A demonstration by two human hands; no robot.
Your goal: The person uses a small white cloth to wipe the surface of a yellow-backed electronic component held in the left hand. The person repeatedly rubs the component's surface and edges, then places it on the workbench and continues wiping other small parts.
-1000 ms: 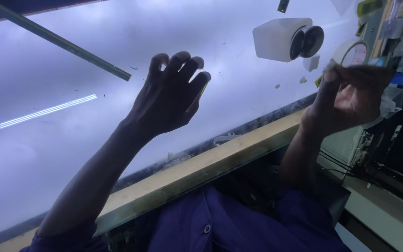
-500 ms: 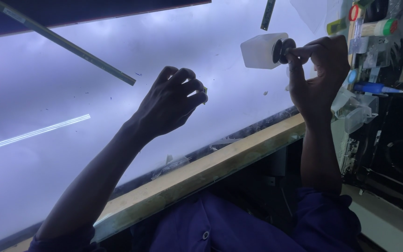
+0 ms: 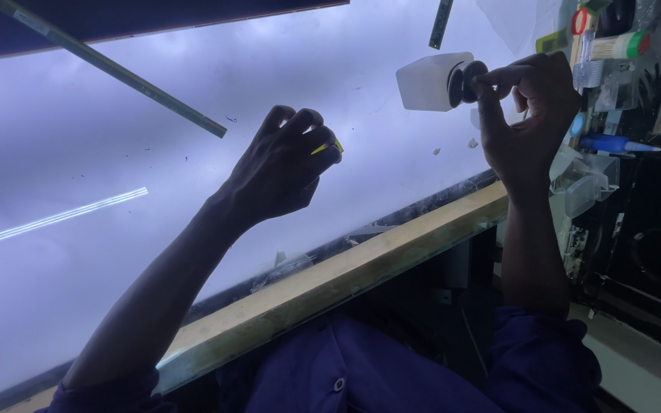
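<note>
Two bare hands at work over a large backlit white panel that serves as the bench top, glowing pale violet. Wooden edge strip runs along its near side, slanting up to the right.

Right hand: raised at the upper right, thumb and forefinger closed together on the dark round cap of a small white squarish bottle. Bottle lies on its side, cap end toward the hand, near the panel's far right part. Cannot tell if it rests on the panel or is lifted clear.

Left hand: mid-panel, fingers curled into a loose fist, grip closed on a small yellow object that shows only as a sliver between the fingertips. What it is, cannot tell.

Around them: long thin dark strip lying diagonally across the panel's upper left; a shorter dark strip at the top edge, above the bottle. Small pale flecks on the panel just below the bottle. Cluttered rack at far right, with a blue pen-like tool and a green-capped tube. Blue sleeves at the bottom.
</note>
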